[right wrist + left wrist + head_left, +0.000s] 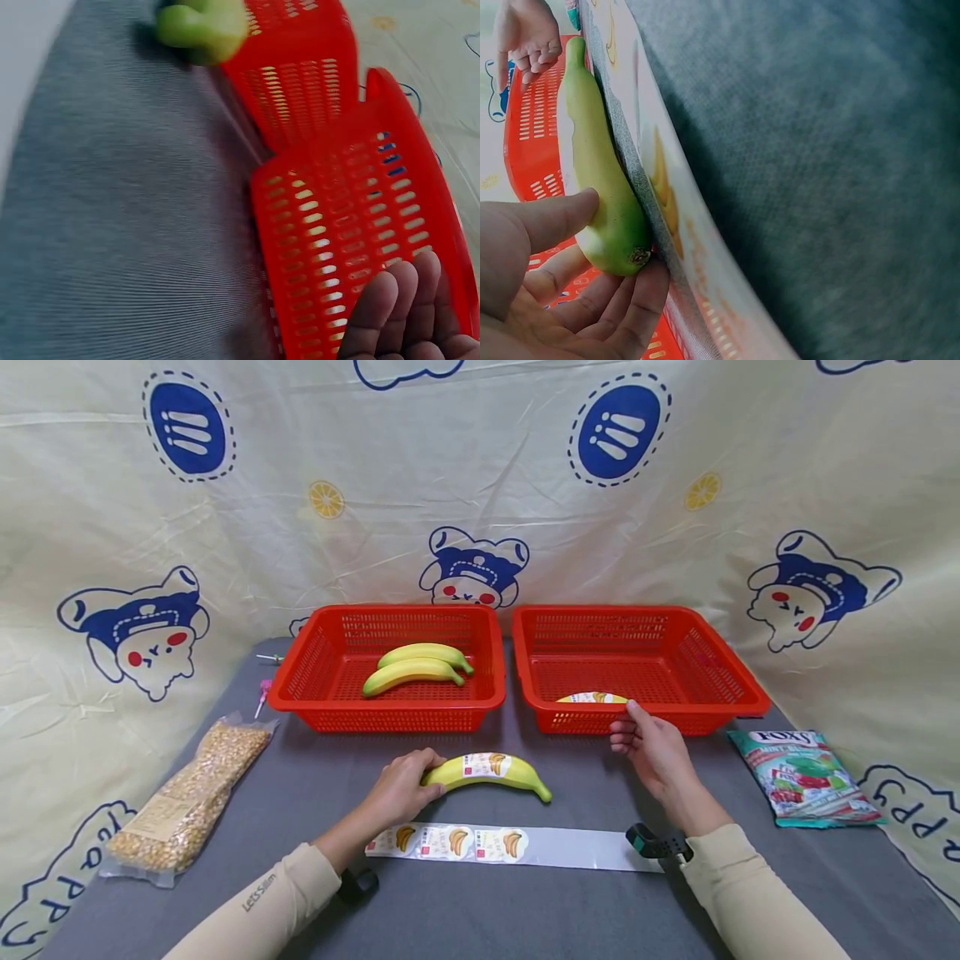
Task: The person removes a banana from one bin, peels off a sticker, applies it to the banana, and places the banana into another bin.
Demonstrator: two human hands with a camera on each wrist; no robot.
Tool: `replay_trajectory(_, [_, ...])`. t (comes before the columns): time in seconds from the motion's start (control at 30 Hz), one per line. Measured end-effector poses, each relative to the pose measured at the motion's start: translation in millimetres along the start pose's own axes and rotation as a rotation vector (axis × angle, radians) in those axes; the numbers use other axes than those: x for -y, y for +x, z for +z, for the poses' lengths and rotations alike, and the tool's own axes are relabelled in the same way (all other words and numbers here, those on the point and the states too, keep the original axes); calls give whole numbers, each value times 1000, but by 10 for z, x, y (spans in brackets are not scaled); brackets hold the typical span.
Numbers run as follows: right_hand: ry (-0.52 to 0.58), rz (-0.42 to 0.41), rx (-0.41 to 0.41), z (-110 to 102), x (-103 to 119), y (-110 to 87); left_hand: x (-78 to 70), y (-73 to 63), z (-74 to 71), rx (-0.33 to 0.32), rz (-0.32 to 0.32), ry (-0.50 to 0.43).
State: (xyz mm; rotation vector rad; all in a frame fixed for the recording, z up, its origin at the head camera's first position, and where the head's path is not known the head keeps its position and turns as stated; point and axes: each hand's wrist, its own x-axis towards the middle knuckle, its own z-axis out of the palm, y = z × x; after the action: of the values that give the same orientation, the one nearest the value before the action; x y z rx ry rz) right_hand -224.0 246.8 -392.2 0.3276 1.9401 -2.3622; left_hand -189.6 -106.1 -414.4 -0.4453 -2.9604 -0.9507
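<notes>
A: Where's the labelled banana (pixel 487 768)?
B: Centre of frame, on the grey cloth (pixel 480 910). Left hand (pixel 405 785) holds its blunt end, thumb and fingers spread only fruit-wide.
A: Right hand (pixel 657 757)?
B: Fingers loosely bent, nothing seen in them, by the front rim of the red basket (pixel 697 709), right of frame; contact unclear.
A: Step, next move?
B: Label (pixel 497 765) on; I judge it between sticking and moving. Next probably calls for a level lift, fingers clear of the label.
A: Which way does it lie?
B: Long axis left to right, bowed toward the top; stem (pixel 545 795) points lower right.
</notes>
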Motion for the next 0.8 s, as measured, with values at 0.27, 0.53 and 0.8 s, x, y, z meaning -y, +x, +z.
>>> replay_trajectory(0.27, [100,-6,-24,8,51,-2,13,-14,-8,-1,2,-4])
replay_trajectory(0.53, [85,-2,-11,-8,48,0,-184,24,-167,-43,-18,-199])
replay_trajectory(0.8, [99,-21,18,-30,40,12,-714,372,-382,-109,56,-296])
